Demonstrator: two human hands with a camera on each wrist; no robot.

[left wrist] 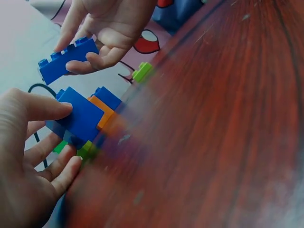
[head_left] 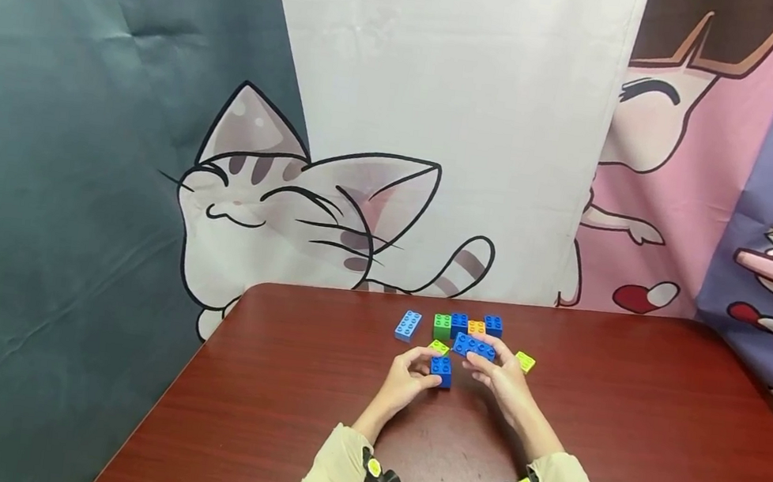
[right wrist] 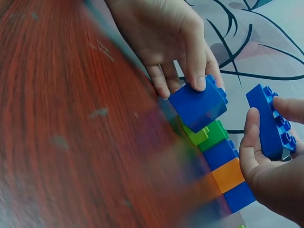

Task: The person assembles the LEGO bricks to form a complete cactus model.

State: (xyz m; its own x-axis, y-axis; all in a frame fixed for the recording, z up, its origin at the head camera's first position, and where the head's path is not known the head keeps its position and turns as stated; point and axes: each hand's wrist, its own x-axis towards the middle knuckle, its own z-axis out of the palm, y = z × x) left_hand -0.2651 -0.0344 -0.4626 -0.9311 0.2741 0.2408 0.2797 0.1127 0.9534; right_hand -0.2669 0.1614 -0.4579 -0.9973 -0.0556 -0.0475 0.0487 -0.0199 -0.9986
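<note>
My left hand pinches a square blue building brick between thumb and fingers, studs facing up and away. To its right, my right hand grips a longer blue brick by its sides, with two rows of studs showing. Both bricks are apart, the longer one slightly farther back and higher. In the right wrist view, the square brick shows a smooth side, and the long brick is tilted between thumb and fingers. A lime-green brick lies just behind the square one.
Behind the hands stand a green brick, a blue brick, an orange brick and another blue brick in a row. A light blue brick lies left, a lime piece right. The brown table meets a printed curtain.
</note>
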